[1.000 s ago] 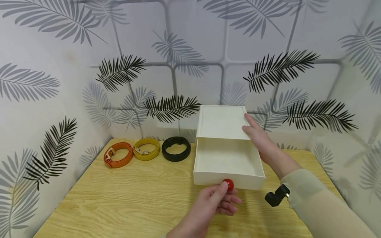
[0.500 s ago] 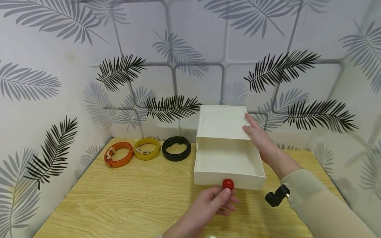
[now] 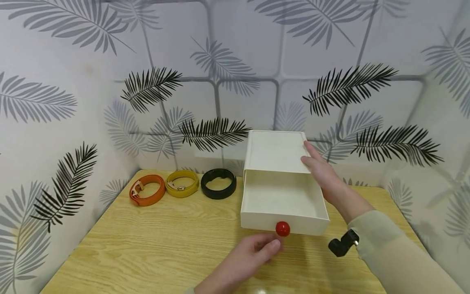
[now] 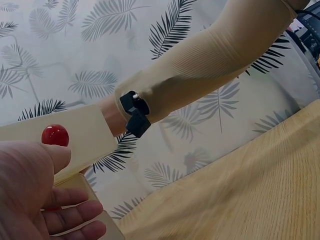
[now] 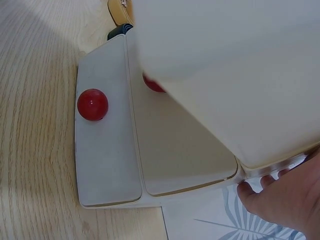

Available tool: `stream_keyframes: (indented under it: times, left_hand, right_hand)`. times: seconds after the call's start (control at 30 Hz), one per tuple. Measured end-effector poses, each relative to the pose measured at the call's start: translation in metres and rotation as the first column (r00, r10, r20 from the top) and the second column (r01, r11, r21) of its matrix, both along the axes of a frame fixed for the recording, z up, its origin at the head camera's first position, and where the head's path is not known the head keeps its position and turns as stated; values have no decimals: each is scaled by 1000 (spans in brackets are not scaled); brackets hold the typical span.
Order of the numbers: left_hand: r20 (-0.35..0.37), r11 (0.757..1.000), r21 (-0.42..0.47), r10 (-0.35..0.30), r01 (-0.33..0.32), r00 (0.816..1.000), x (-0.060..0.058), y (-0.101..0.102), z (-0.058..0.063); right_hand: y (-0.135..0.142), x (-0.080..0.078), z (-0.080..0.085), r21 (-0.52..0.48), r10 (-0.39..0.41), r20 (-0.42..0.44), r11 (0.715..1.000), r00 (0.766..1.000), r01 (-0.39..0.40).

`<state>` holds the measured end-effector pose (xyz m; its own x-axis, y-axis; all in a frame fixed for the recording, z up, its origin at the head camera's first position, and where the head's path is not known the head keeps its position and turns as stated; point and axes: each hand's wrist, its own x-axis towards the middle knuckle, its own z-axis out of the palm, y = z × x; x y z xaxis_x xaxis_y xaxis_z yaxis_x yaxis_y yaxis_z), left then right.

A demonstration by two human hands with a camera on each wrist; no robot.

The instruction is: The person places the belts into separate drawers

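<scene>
A white drawer unit [image 3: 277, 151] stands against the back wall, its top drawer [image 3: 258, 220] pulled out and bare inside. That drawer's round red knob [image 3: 282, 229] faces me. Just below and left of the knob is my left hand [image 3: 244, 259], fingers loosely bent and holding nothing; the left wrist view shows the thumb close under the knob. My right hand [image 3: 324, 173] rests against the unit's upper right side, fingers extended along it. Two closed drawers, a middle one [image 5: 185, 140] and a bottom one [image 5: 107, 155], appear in the right wrist view.
Three coiled belts lie in a row at the back left of the wooden table [image 3: 158, 249]: orange [image 3: 156, 197], yellow [image 3: 191, 190] and black [image 3: 219, 194]. Leaf-patterned walls enclose the back and sides. A small black device [image 3: 343, 243] sits at the right sleeve.
My left thumb and fingers have come off the red knob, and the hand has drawn slightly down and left. The drawer stays out; my right hand keeps its place on the unit.
</scene>
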<state>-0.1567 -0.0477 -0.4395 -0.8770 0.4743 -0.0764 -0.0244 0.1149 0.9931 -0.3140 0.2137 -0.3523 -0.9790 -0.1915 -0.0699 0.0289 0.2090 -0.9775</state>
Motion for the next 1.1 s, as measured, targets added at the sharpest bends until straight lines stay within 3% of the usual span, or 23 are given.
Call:
stream_keyframes:
  times: [0.23,0.77,1.1]
  left_hand:
    - [-50,993,-114,28,-33,998,-4,-11,-4]
    - [-105,982,-178,47,-65,993,-12,-46,-14]
    - [-276,944,-293,69,-153,959,-16,-66,-13]
  right_hand:
    - [1,-1,-1,4,1,2,1000,1000,-1]
    - [3,-1,-2,-4,6,3,1000,1000,-6]
    - [0,0,-3,-4,7,-2,1000,1000,-7]
